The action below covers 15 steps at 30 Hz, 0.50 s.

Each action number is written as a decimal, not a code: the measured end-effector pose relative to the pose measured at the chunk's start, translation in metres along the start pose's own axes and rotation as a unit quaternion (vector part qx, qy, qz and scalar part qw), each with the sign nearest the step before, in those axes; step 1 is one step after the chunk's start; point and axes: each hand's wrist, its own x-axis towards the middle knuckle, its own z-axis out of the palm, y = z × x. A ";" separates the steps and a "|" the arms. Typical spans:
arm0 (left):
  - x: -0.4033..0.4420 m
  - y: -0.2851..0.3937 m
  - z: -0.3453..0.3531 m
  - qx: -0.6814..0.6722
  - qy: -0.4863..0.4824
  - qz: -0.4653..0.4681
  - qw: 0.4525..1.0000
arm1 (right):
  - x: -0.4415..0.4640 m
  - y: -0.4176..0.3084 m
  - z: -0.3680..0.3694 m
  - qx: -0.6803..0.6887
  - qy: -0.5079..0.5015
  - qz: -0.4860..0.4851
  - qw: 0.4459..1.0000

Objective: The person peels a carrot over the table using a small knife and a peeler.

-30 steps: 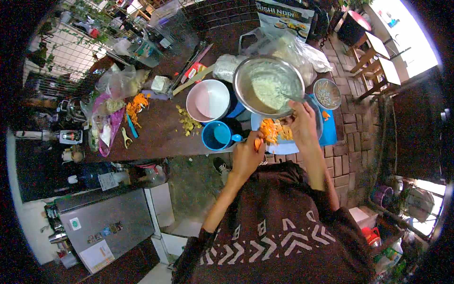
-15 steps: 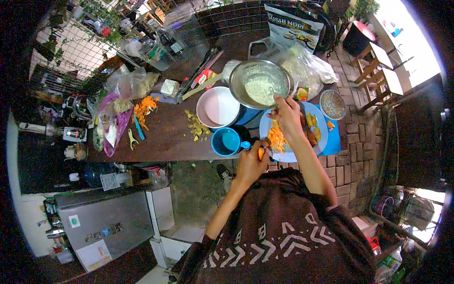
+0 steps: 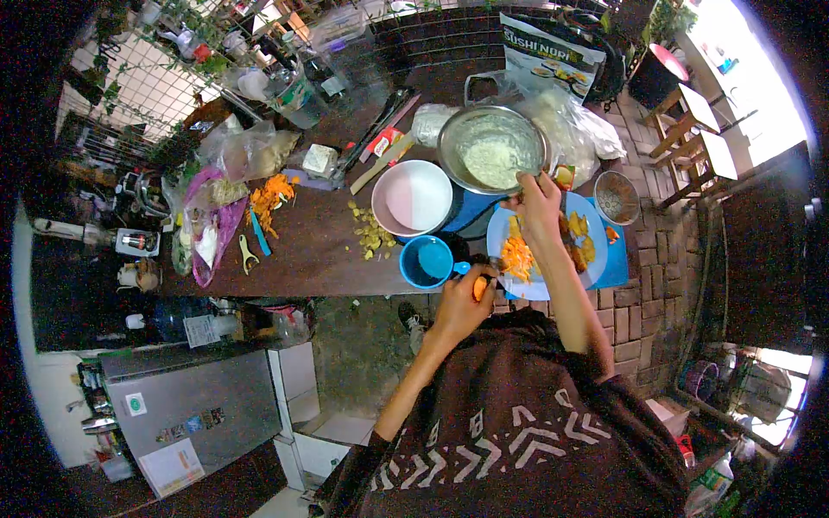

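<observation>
My left hand [image 3: 465, 304] is closed around an orange piece of carrot [image 3: 480, 287], close to the table's front edge and beside the blue cup [image 3: 427, 262]. My right hand [image 3: 537, 205] reaches over a light-blue plate [image 3: 566, 281], its fingers closed at the near right rim of a metal bowl [image 3: 449, 164]. Pale, thick batter [image 3: 492, 162] lies in that bowl. Carrot pieces [image 3: 517, 259] are heaped on the plate's left side, and browned food [image 3: 580, 242] lies on its right, partly behind my forearm.
Left of the metal bowl stands a white bowl [image 3: 413, 198]. Yellowish chopped pieces [image 3: 371, 233], orange peelings [image 3: 272, 203], a peeler [image 3: 248, 255] and a blue-handled tool [image 3: 259, 233] lie farther left. A small metal bowl [image 3: 617, 198] sits at the right edge, with plastic bags [image 3: 561, 129] behind.
The whole view has shifted, so the table things appear slightly farther right. My right hand stays at the metal bowl's rim, and my left still holds the carrot piece.
</observation>
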 end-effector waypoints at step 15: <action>0.002 -0.006 -0.010 -0.072 -0.028 0.070 0.995 | -0.005 -0.008 -0.010 -0.062 0.021 0.059 0.996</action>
